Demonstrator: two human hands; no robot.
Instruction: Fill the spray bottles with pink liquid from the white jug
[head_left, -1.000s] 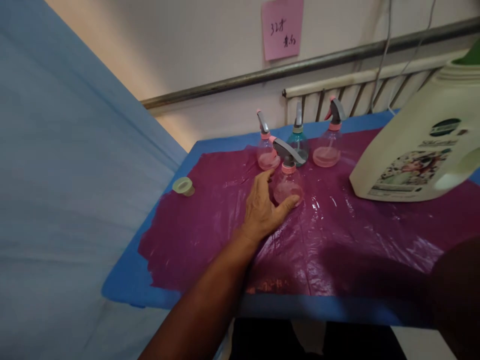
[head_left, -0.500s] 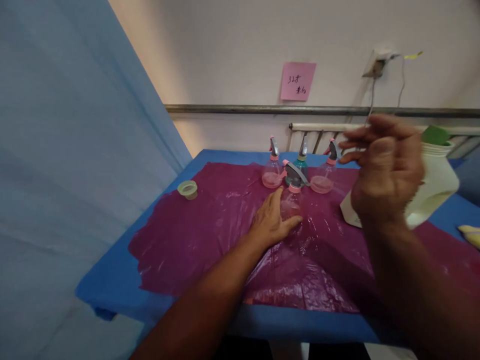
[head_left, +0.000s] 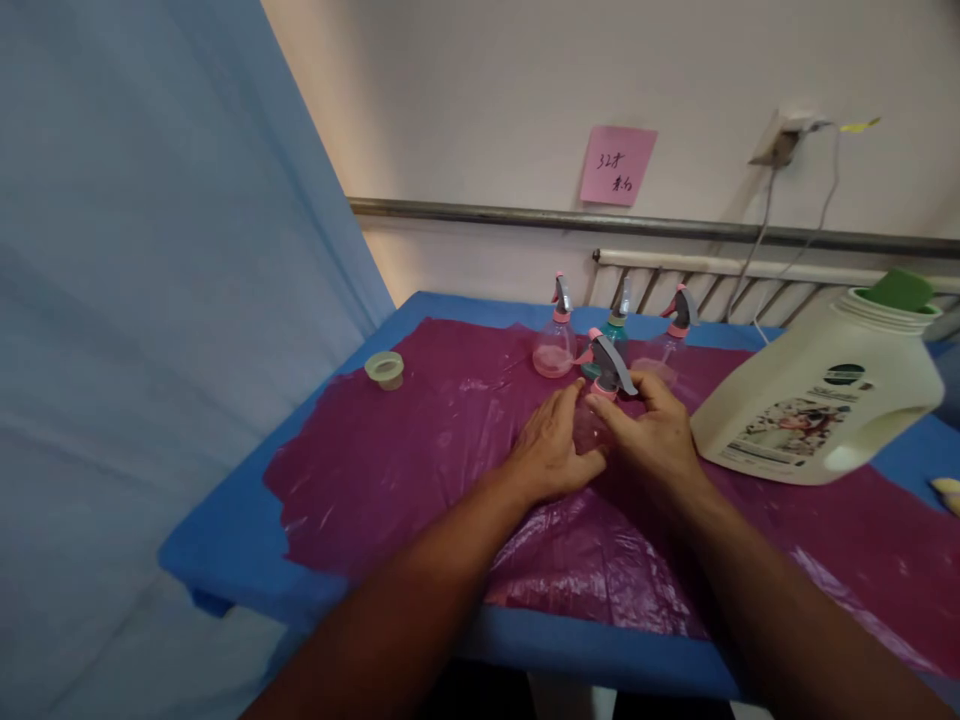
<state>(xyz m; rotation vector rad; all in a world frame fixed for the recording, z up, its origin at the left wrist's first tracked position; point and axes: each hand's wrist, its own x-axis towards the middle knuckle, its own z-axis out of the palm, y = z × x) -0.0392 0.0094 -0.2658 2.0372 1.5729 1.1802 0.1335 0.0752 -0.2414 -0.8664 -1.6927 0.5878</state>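
A clear spray bottle [head_left: 591, 428] with a pink collar and grey trigger stands upright on the purple plastic sheet [head_left: 390, 470]. My left hand [head_left: 549, 448] is wrapped round the left side of its body. The thumb and fingers of my right hand [head_left: 661, 435] close round its pink collar, below the trigger. Close behind stand a pink-collared spray bottle [head_left: 553, 358] with pink liquid, a teal spray bottle [head_left: 616, 334] and another pink-collared spray bottle [head_left: 679, 322], partly hidden by my right hand.
Right of my hands stands a large cream jug [head_left: 814, 400] with a green piece [head_left: 900, 290] in its mouth. A pale green cap [head_left: 385, 371] lies at the left. Behind the blue table [head_left: 232, 510] run a metal rail [head_left: 480, 212] and a cable [head_left: 763, 225]. A blue curtain [head_left: 187, 200] hangs left.
My right hand has come down and left from in front of the jug onto the spray bottle's collar. My left hand stays on the bottle. The view has shifted slightly.
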